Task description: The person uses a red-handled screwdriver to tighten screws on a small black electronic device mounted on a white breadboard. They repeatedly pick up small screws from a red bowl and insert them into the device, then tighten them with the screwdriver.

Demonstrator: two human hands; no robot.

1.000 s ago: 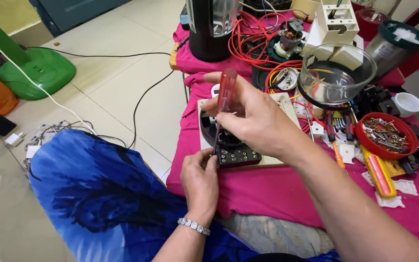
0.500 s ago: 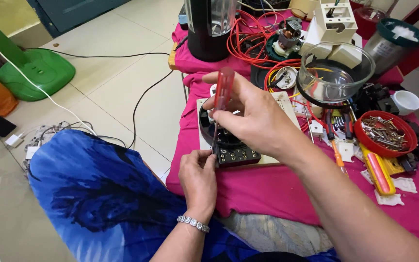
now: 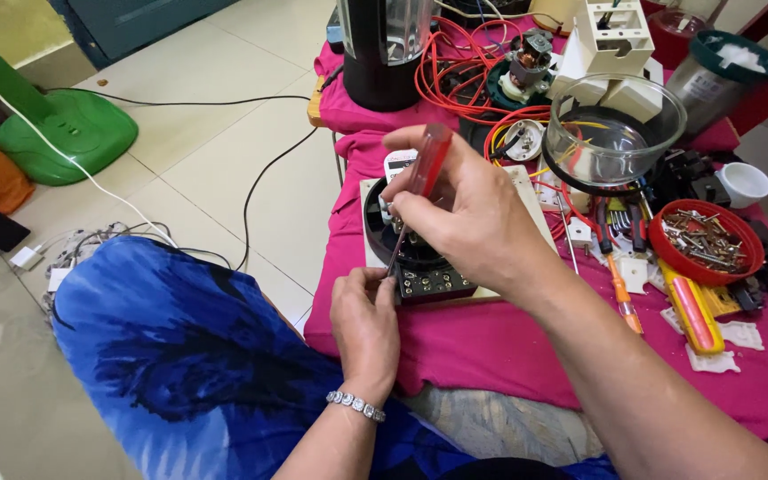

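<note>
Right grip (image 3: 455,218) clamps red screwdriver (image 3: 418,191) — tip hidden inside black base (image 3: 415,262).

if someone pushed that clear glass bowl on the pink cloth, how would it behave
The glass bowl looks rigid and probably breakable. It sits on cluttered parts and red wires, not flat cloth, so a push would likely rock or tip it rather than slide it. Smooth walls may be slippery.

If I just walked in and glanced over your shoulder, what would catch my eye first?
Probably the right hand at the centre, holding a red-handled screwdriver tip-down into a black round device on the bright pink cloth. The left hand steadies that device's near edge. To the right sit a clear glass bowl and a red dish of screws.
</note>
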